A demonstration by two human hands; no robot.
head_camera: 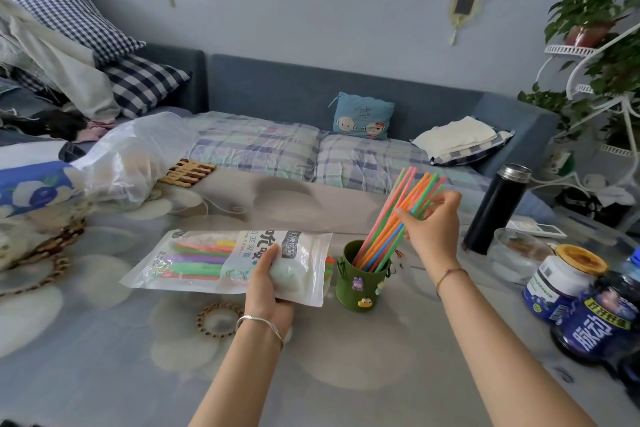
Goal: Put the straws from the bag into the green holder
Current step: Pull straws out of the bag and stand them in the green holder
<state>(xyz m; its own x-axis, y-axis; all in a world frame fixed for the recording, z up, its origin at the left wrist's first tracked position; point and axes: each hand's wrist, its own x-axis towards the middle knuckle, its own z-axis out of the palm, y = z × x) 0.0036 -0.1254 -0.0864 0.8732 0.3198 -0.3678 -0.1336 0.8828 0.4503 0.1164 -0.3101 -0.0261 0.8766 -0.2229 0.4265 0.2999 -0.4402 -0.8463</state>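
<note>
The straws (391, 229) are pink, orange, green and blue, standing in a dark green holder (362, 282). At nine o'clock from it, the white bag (225, 262) shows green, purple, pink and yellow through its clear part. The worktop (138, 340) is grey with pale cream flowers. At two o'clock stands a black flask (493, 211).

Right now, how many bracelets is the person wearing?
2. A silver bangle circles the left wrist, below the left hand holding the straw bag. A thin cord bracelet sits on the right wrist. None looks hidden.
</note>
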